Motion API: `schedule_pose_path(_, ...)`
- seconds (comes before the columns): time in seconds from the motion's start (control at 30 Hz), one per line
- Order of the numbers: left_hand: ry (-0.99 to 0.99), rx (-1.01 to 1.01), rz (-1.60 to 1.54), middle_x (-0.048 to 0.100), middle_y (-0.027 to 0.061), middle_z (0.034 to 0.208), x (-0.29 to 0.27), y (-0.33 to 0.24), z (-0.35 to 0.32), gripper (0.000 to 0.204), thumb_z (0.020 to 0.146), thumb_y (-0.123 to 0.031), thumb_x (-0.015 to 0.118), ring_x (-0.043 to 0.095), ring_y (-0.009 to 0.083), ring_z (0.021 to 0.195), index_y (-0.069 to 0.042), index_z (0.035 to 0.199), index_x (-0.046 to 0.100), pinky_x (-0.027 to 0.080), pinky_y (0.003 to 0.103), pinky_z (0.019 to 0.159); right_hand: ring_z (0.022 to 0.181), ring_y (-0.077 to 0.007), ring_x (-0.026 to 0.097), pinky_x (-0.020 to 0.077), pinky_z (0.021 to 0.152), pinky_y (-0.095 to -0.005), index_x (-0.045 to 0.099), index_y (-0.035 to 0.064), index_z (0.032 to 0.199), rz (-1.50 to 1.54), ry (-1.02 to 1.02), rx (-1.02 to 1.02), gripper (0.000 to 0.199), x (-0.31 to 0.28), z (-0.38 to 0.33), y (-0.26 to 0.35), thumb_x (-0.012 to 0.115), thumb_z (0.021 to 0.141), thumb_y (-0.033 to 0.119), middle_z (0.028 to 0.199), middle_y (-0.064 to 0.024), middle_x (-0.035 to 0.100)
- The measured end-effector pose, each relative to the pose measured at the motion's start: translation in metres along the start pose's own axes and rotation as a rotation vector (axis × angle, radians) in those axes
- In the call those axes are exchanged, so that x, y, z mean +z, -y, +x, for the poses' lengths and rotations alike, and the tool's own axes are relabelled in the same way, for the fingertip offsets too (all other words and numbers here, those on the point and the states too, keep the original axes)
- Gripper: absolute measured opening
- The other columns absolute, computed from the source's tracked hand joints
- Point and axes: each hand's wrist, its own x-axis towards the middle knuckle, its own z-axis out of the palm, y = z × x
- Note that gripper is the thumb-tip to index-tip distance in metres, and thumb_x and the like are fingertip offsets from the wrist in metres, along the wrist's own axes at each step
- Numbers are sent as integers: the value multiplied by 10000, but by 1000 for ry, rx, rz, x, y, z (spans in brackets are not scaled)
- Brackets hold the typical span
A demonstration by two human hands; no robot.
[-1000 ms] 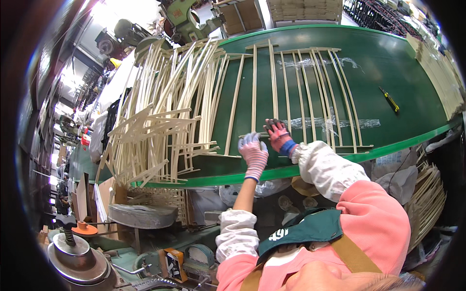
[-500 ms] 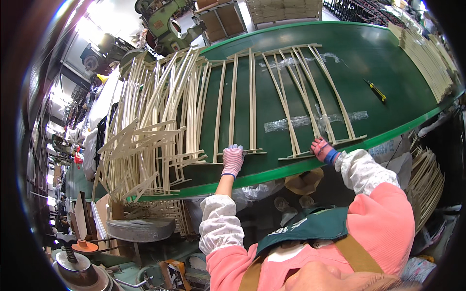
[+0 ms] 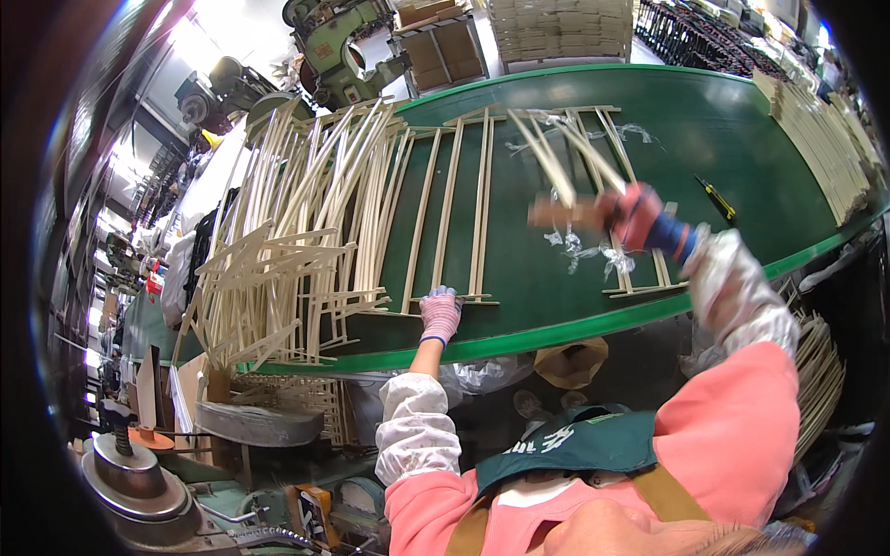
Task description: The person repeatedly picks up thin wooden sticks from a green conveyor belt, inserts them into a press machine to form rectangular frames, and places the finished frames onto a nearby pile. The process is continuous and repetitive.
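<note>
My right hand (image 3: 640,220), in a striped pink glove with a blue cuff, is raised over the bench and closed on the end of a pale wooden stick frame (image 3: 547,159). The frame tilts up toward me, and motion smears its near end. At the near edge my left hand (image 3: 440,315), gloved alike, has its fingers closed over the end bar of another stick frame (image 3: 449,208). That one lies flat on the green bench. Right of the raised frame, a further stick frame (image 3: 660,267) lies beside strips of clear plastic (image 3: 575,246).
A big tangled pile of stick frames (image 3: 287,222) covers the bench's left side. A yellow utility knife (image 3: 714,196) lies to the right, near a neat stack of pale strips (image 3: 816,144). A green machine (image 3: 338,51) stands behind; a round metal machine part (image 3: 139,491) is at lower left.
My right hand has lifted from the near edge, raising a stick frame's near end off the bench. The left hand stays on its frame's end bar.
</note>
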Motion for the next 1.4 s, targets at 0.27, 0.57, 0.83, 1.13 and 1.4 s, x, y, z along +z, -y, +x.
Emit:
schedule_pose_path(0.27, -297, 28, -312, 512, 104, 1240, -82, -94, 50, 576, 668, -267, 712, 455, 285, 1170, -67, 1172, 516, 357, 414, 987, 414, -43, 451, 318, 348, -185, 645, 13, 934, 11, -765, -123, 153, -125, 55, 144, 652, 846, 139, 620, 1, 579)
schedule_pose_path(0.57, -888, 218, -400, 294, 208, 1419, -263, -222, 87, 870, 723, -510, 613, 286, 387, 1291, -1, 1360, 309, 176, 510, 1072, 485, -34, 412, 266, 406, -185, 532, 60, 1178, -395, -276, -743, 368, -128, -93, 213, 650, 847, 167, 708, 29, 505)
schedule_pose_path(0.83, -1236, 112, -56, 433, 178, 1349, -347, -272, -13, 549, 804, -421, 536, 396, 343, 1275, -59, 1213, 489, 165, 540, 1076, 645, -107, 496, 361, 572, -248, 497, 38, 1194, -860, 27, -174, 425, -119, -67, 212, 651, 821, 171, 842, -49, 544)
schedule_pose_path(1.13, -1143, -407, -68, 423, 196, 1279, -311, -204, -163, 779, 775, -533, 548, 389, 350, 1183, 18, 1300, 385, 209, 528, 1034, 825, -189, 591, 468, 758, -319, 459, 14, 1211, -94, 731, 45, 489, 78, 32, 161, 652, 792, 177, 993, -137, 589)
schedule_pose_path(1.4, -1113, -740, -333, 555, 126, 1012, -220, -197, -270, 711, 801, -530, 587, 522, 317, 936, -21, 1273, 435, 359, 466, 874, 568, -122, 563, 470, 574, -280, 651, -7, 822, -81, 1083, -402, 86, 289, -30, 133, 617, 837, 70, 639, -94, 610)
